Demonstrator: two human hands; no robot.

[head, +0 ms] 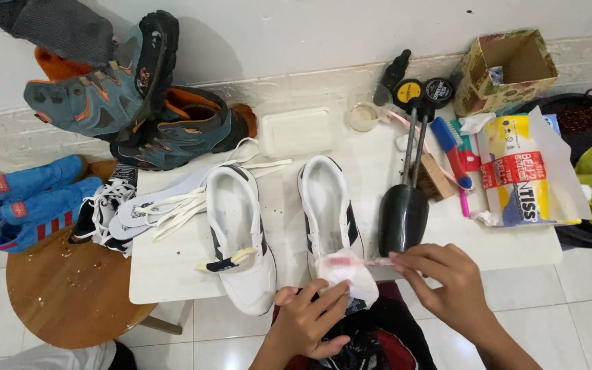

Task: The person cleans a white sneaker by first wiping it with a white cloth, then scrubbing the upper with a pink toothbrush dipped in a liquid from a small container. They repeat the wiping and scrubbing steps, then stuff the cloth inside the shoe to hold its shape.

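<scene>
Hands meeting at the sneaker's toe [342, 274]: your left hand [307, 318] is cupping it steady, while your right hand [447, 279] is pinching a pink brush [358, 261] against it.

Two bare forearms, no sleeves, watch, rings or gloves seen on left hand [307, 316] or right hand [440, 281]; short plain nails; lap below in dark black garment [378, 342] with red patches.
</scene>
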